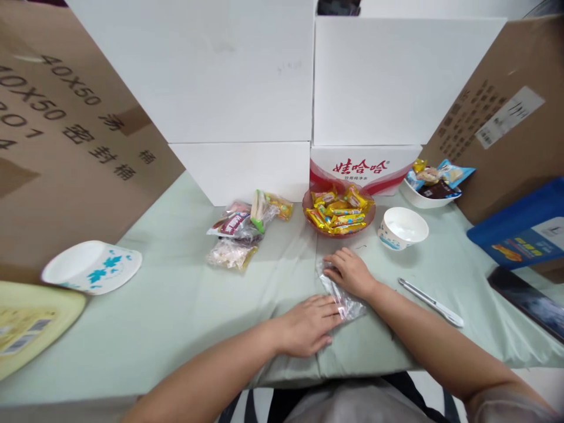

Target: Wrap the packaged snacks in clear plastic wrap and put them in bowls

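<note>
Forearms point(211, 373): over worktop point(167, 329).
Left hand point(306, 326): flat, fingers extended, on clear plastic wrapper point(352, 308).
Right hand point(353, 275): apart, over far end; pinch cannot tell.
Wrapper: on worktop, seemingly pinned against curling.

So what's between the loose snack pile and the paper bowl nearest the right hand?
The head view shows a pink bowl of yellow-wrapped snacks there, on the green tablecloth.

On our counter point(176, 335) we have a bag point(351, 306) before a bowl point(370, 220) of snacks point(341, 212). Left of the bowl lie packets point(238, 226); right, a cup point(404, 227); behind, a box point(365, 167). Right of the bag, a knife point(432, 303), then a phone point(529, 302).
</note>
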Demonstrator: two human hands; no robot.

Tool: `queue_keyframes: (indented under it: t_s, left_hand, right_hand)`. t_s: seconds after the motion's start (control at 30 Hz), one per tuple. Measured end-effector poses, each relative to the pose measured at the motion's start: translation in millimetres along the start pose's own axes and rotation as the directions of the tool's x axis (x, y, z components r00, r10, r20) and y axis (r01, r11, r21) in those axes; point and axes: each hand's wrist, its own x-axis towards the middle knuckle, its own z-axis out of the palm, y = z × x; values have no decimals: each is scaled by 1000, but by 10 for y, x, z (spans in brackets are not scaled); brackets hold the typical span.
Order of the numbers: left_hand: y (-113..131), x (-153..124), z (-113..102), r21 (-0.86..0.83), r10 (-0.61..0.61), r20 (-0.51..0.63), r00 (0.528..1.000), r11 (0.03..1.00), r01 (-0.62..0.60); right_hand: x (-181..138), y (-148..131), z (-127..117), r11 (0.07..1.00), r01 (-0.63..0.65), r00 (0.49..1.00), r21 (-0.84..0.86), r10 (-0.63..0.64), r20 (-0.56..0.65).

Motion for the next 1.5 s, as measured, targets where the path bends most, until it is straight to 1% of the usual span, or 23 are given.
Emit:
queue_keyframes:
  t_s: [0.07, 0.13, 0.17, 0.23, 0.27, 0.3, 0.37, 0.43, 0.5, 0.53, 0.57, 0.6, 0.63, 0.67, 0.73, 0.8, 0.83, 0.9, 1.03, 1.13, 1.23, 1.37, 1.5]
  left_hand:
    - [-17, -11, 13, 9, 31, -56, 998, 1000, -30]
    - [-39, -21, -12, -1, 64, -176, 982, 998, -66]
    - [-50, -24, -37, -9, 61, -258, 964, 998, -66]
    - [-73, -27, -98, -20, 7, -415, 910, 1000, -17]
    - [-86, -25, -125, -17, -27, -459, 888, 1000, 22]
    - [-100, -22, -142, -3, -48, -467, 883, 999, 53]
    - [-135, -13, -147, 51, -43, -391, 919, 996, 68]
    - [-175, -4, -122, 92, -32, -281, 959, 994, 60]
    - [-211, -1, -95, 99, -38, -228, 973, 993, 62]
    - [-225, -1, -88, 95, -40, -224, 974, 993, 63]
    - [-235, -2, -87, 92, -37, -223, 974, 994, 59]
    - [-241, -4, -92, 89, -29, -223, 974, 995, 50]
    - [-244, -6, -100, 86, -23, -223, 975, 995, 43]
    - [-243, -8, -110, 82, -19, -223, 975, 996, 38]
    - [-236, -11, -129, 72, -21, -223, 975, 997, 38]
    - [-222, -14, -137, 67, -26, -219, 975, 997, 42]
    - [-214, -15, -137, 66, -29, -213, 977, 997, 44]
    - [-196, -16, -133, 64, -23, -197, 980, 997, 36]
    - [-154, -11, -131, 38, 0, -157, 988, 999, 6]
    - [-128, -7, -145, -13, -2, -138, 990, 1000, 0]
    - [-122, -9, -162, -103, -32, -165, 986, 995, 15]
    - [-159, -24, -181, -261, -110, -207, 972, 964, 54]
    - [-206, -44, -209, -329, -179, -201, 963, 939, 106]
  right_hand:
    - [-14, -3, 15, 999, -24, 1000, -42, 23, -22]
    - [-24, -13, 7, 998, -41, 999, -56, 39, -35]
    - [-27, -22, -1, 997, -44, 998, -58, 41, -37]
    - [-28, -42, -12, 998, -40, 999, -57, 38, -33]
    - [-27, -50, -14, 998, -38, 999, -56, 37, -27]
    - [-23, -54, -13, 998, -38, 999, -57, 37, -19]
    - [-11, -35, -15, 995, -58, 998, -81, 58, -10]
    - [4, 25, -38, 979, -144, 989, -146, 141, -34]
    - [5, 101, -107, 937, -277, 960, -215, 261, -100]
    - [-8, 128, -161, 918, -326, 944, -226, 301, -139]
    - [-32, 137, -227, 915, -341, 936, -214, 309, -170]
    - [-72, 121, -299, 931, -318, 940, -180, 285, -185]
    - [-127, 79, -372, 958, -257, 956, -130, 233, -177]
    - [-198, 13, -440, 983, -167, 978, -74, 156, -138]
    - [-377, -167, -533, 999, 23, 1000, 43, -24, 20]
    - [-583, -346, -547, 984, 130, 970, 122, -152, 191]
    - [-684, -414, -526, 980, 146, 955, 134, -175, 238]
    - [-859, -488, -452, 983, 140, 955, 120, -166, 245]
    - [-1020, -492, -350, 983, 159, 972, 89, -172, 161]
    - [-967, -519, -410, 981, 177, 976, 81, -185, 115]
    - [-811, -549, -523, 982, 169, 979, 90, -177, 99]
    - [-500, -425, -568, 997, 32, 993, 72, -40, 114]
    - [-210, -171, -415, 995, -96, 987, -7, 96, 126]
